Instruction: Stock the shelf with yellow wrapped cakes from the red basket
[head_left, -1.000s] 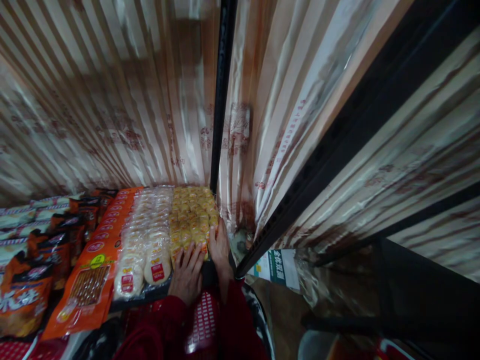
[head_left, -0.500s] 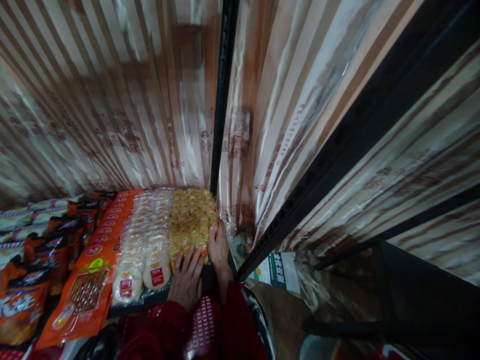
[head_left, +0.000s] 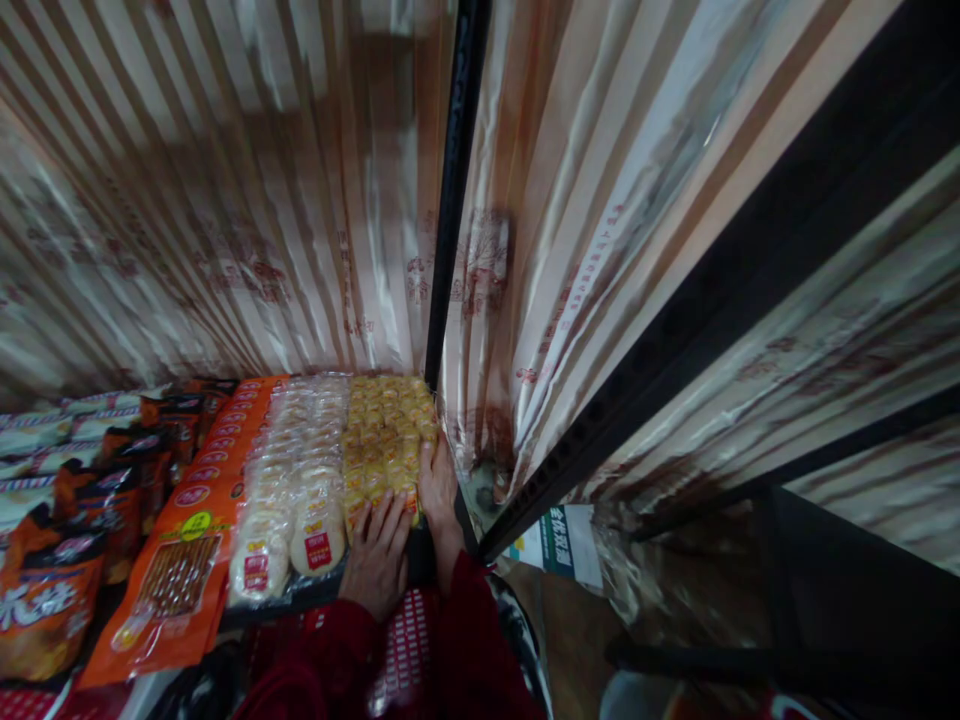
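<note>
Yellow-wrapped snack packs [head_left: 384, 425], left hand [head_left: 377, 560] flat-fingered on their near end, right hand [head_left: 440, 490] loosely extended against their right side, round white crackers [head_left: 291, 475] adjoining their left

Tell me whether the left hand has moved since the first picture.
No, not visibly: judged against the black upright post, the left hand keeps its place at the near end of the yellow wrapped packs.

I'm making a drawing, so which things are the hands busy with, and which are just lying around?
Hands busy with:
yellow wrapped packs; left hand at the front edge, right hand along the side

Just lying around:
white round packs
long orange packets
orange and black bags
printed packaging
</note>
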